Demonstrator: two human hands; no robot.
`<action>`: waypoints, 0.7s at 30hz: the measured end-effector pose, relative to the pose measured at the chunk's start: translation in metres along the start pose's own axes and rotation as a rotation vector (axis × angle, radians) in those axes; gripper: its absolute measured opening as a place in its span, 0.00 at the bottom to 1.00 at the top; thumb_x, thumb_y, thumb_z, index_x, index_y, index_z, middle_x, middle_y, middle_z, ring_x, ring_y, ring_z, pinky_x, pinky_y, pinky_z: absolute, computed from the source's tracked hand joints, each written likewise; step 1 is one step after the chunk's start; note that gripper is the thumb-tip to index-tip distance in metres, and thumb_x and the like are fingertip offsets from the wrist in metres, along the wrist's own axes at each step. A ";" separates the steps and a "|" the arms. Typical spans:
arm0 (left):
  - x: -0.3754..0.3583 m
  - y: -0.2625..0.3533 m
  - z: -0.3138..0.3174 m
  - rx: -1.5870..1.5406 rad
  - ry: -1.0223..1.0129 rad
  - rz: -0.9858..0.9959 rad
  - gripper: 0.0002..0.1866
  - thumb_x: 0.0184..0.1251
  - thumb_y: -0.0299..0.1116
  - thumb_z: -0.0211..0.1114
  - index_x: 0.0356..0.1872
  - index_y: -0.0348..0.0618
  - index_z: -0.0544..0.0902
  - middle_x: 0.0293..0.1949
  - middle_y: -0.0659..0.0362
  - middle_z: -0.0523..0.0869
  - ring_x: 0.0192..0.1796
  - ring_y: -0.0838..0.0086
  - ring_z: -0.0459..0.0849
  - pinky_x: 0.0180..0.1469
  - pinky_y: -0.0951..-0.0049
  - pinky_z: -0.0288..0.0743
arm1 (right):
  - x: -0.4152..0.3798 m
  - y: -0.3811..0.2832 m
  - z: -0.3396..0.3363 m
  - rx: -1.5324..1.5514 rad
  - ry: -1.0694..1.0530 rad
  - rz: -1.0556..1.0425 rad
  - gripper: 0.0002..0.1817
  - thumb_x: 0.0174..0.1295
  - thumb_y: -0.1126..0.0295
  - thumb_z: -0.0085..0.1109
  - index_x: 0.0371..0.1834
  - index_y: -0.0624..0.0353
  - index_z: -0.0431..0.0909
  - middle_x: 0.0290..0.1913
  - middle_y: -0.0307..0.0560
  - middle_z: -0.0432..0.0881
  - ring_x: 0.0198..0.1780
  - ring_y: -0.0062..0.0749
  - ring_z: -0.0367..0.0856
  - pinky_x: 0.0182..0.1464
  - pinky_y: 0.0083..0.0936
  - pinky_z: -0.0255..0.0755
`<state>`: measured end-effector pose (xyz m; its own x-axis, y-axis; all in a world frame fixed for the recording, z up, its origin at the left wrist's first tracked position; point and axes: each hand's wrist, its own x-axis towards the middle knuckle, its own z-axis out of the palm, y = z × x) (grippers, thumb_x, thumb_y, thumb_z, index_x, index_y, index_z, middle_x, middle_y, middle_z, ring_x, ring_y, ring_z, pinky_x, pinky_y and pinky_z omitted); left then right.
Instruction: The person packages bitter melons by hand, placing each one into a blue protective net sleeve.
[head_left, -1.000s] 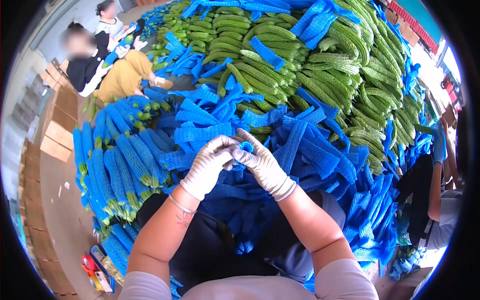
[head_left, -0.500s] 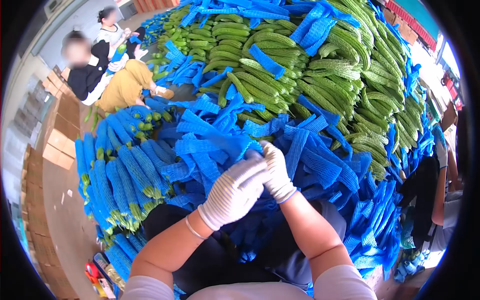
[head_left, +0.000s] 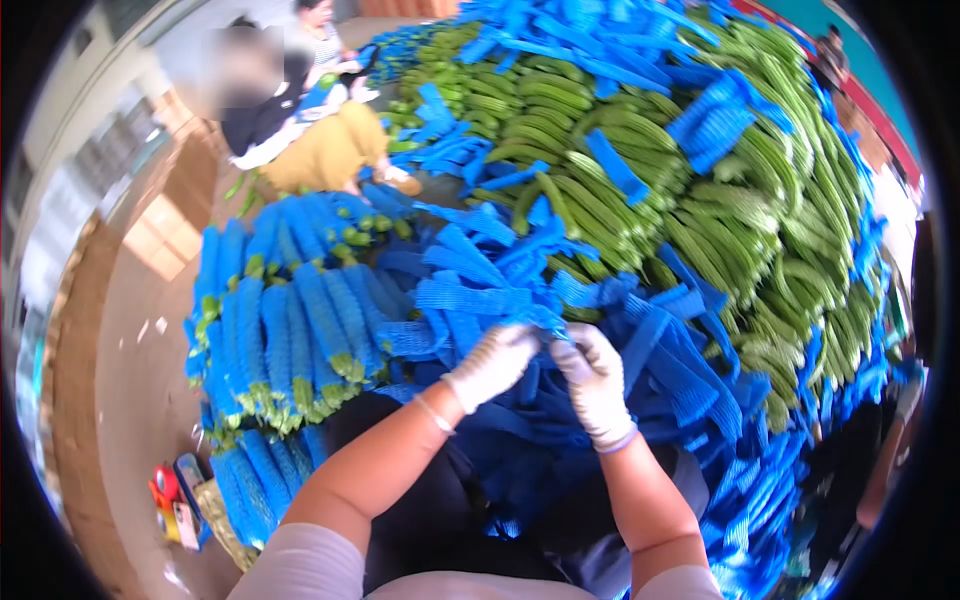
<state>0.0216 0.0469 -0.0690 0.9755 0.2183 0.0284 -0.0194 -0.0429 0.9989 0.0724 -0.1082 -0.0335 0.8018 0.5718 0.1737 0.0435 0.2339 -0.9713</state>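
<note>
My left hand (head_left: pixel 492 368), in a white striped glove, pinches the edge of a blue net sleeve (head_left: pixel 540 318) over my lap. On the sleeve's other side my right hand (head_left: pixel 592 375), gloved the same way, has its fingers closed on it. Loose blue net sleeves (head_left: pixel 660 350) lie piled around and beyond both hands. Past them rises a large heap of green ridged gourds (head_left: pixel 610 200). Gourds in blue nets (head_left: pixel 285 330) stand in packed rows to the left, green ends showing.
Two people sit at the upper left, one in yellow trousers (head_left: pixel 325 150). Cardboard boxes (head_left: pixel 165 235) stand at the left. A red tape roll (head_left: pixel 165 484) lies at the lower left. Another person's arm (head_left: pixel 885 465) shows at the right edge, and a person stands far back.
The view has turned, so the scene sits further right and lower. My hands have moved slightly apart, with the net sleeve between them.
</note>
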 end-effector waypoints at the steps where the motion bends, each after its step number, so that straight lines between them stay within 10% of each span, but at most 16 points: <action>1: 0.004 -0.013 0.002 0.358 -0.002 0.197 0.13 0.68 0.34 0.53 0.46 0.39 0.80 0.37 0.47 0.86 0.39 0.51 0.84 0.43 0.56 0.74 | -0.001 -0.006 0.000 0.026 -0.034 -0.007 0.06 0.67 0.70 0.56 0.37 0.61 0.77 0.32 0.30 0.74 0.35 0.11 0.67 0.38 0.14 0.64; 2: -0.001 0.006 0.003 0.666 -0.097 0.048 0.14 0.66 0.35 0.55 0.48 0.40 0.79 0.43 0.45 0.85 0.49 0.46 0.81 0.49 0.54 0.73 | -0.005 0.000 -0.006 0.010 -0.089 0.022 0.04 0.66 0.71 0.57 0.37 0.61 0.78 0.31 0.31 0.75 0.32 0.11 0.67 0.36 0.14 0.64; 4: 0.006 0.002 0.002 1.055 -0.070 0.542 0.18 0.60 0.38 0.59 0.50 0.42 0.79 0.51 0.47 0.81 0.56 0.54 0.78 0.58 0.59 0.70 | -0.013 -0.009 -0.001 -0.024 -0.272 0.091 0.02 0.63 0.75 0.59 0.36 0.61 0.78 0.29 0.31 0.76 0.30 0.11 0.68 0.34 0.13 0.65; 5: 0.005 0.060 0.003 1.142 -0.325 0.175 0.19 0.59 0.35 0.59 0.53 0.42 0.78 0.55 0.48 0.79 0.59 0.58 0.76 0.61 0.62 0.69 | -0.017 -0.011 0.003 0.009 -0.357 0.153 0.02 0.63 0.76 0.60 0.36 0.61 0.78 0.29 0.32 0.77 0.30 0.11 0.69 0.34 0.13 0.66; 7: 0.026 -0.008 -0.007 0.839 -0.234 0.276 0.19 0.60 0.32 0.59 0.54 0.41 0.78 0.56 0.51 0.79 0.59 0.61 0.76 0.62 0.63 0.68 | -0.020 -0.010 0.010 -0.027 -0.489 0.331 0.02 0.62 0.76 0.61 0.36 0.61 0.79 0.29 0.34 0.79 0.31 0.13 0.72 0.35 0.14 0.68; 9: 0.032 -0.028 -0.012 1.081 -0.027 0.712 0.18 0.62 0.30 0.58 0.54 0.43 0.79 0.55 0.55 0.81 0.59 0.65 0.76 0.64 0.66 0.67 | -0.018 0.005 0.010 -0.038 -0.523 0.380 0.03 0.62 0.76 0.61 0.37 0.61 0.79 0.30 0.35 0.80 0.32 0.15 0.74 0.37 0.16 0.70; 11: 0.020 0.048 -0.013 0.628 -0.160 0.304 0.21 0.67 0.30 0.52 0.62 0.45 0.74 0.63 0.60 0.75 0.67 0.71 0.69 0.72 0.71 0.57 | -0.014 0.005 0.010 0.067 -0.444 0.354 0.04 0.61 0.75 0.62 0.38 0.61 0.79 0.31 0.37 0.82 0.33 0.16 0.75 0.39 0.17 0.71; 13: 0.025 0.035 -0.003 1.509 0.174 0.878 0.23 0.71 0.32 0.48 0.67 0.45 0.68 0.68 0.59 0.69 0.69 0.70 0.66 0.73 0.71 0.54 | -0.013 -0.008 0.012 0.083 -0.470 0.347 0.05 0.61 0.75 0.63 0.39 0.61 0.79 0.34 0.39 0.82 0.34 0.17 0.76 0.41 0.18 0.72; 14: 0.028 0.029 -0.004 1.504 0.180 0.874 0.23 0.71 0.32 0.48 0.67 0.45 0.68 0.68 0.59 0.69 0.69 0.70 0.66 0.73 0.71 0.54 | -0.012 -0.015 0.017 0.122 -0.508 0.350 0.05 0.61 0.75 0.63 0.39 0.60 0.79 0.36 0.40 0.82 0.35 0.18 0.76 0.42 0.18 0.72; 16: 0.028 0.035 -0.006 0.534 -0.113 0.609 0.23 0.73 0.31 0.45 0.68 0.43 0.66 0.69 0.57 0.67 0.71 0.69 0.63 0.74 0.69 0.51 | -0.005 -0.024 0.022 0.152 -0.610 0.328 0.05 0.62 0.76 0.62 0.39 0.60 0.78 0.39 0.41 0.82 0.38 0.19 0.77 0.44 0.19 0.73; 21: 0.050 0.000 -0.014 0.550 0.034 0.494 0.23 0.71 0.28 0.47 0.67 0.41 0.67 0.68 0.52 0.67 0.72 0.67 0.62 0.75 0.68 0.50 | 0.008 -0.013 0.025 -0.073 -0.813 0.424 0.06 0.61 0.77 0.63 0.40 0.61 0.80 0.33 0.37 0.81 0.37 0.17 0.78 0.45 0.17 0.72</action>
<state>0.0676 0.0714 -0.0675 0.8742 0.0765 0.4794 -0.3329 -0.6242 0.7067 0.0636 -0.0871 -0.0159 0.0943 0.9817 -0.1655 -0.0990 -0.1562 -0.9827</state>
